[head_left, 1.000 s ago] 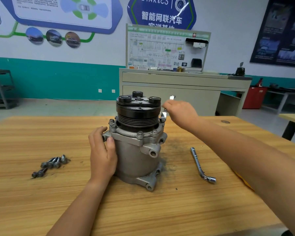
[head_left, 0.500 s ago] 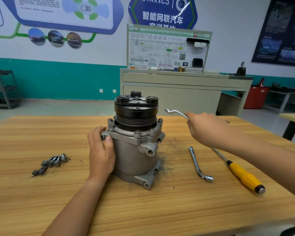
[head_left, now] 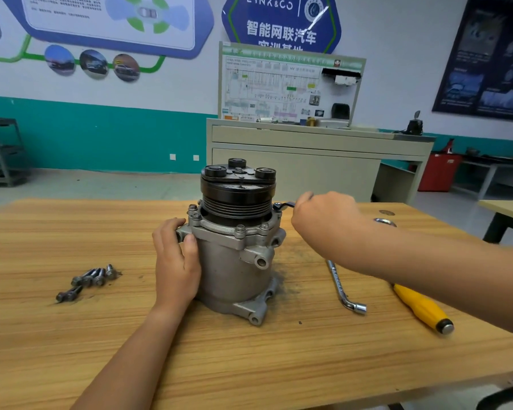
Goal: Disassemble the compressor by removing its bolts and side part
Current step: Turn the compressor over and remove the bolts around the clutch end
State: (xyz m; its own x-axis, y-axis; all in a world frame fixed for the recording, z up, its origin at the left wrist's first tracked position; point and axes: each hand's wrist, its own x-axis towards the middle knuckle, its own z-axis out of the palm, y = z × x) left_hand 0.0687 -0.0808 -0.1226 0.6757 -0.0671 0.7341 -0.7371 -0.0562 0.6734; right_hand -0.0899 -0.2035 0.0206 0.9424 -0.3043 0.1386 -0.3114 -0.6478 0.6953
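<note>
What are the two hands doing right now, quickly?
Left hand: holds the compressor, fingers curled round its body.
Right hand: grips a wrench, its end at the compressor's upper rim.

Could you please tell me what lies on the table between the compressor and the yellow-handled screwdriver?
In the head view, a bent socket wrench lies flat between the compressor and the yellow-handled screwdriver, touching neither.
</note>
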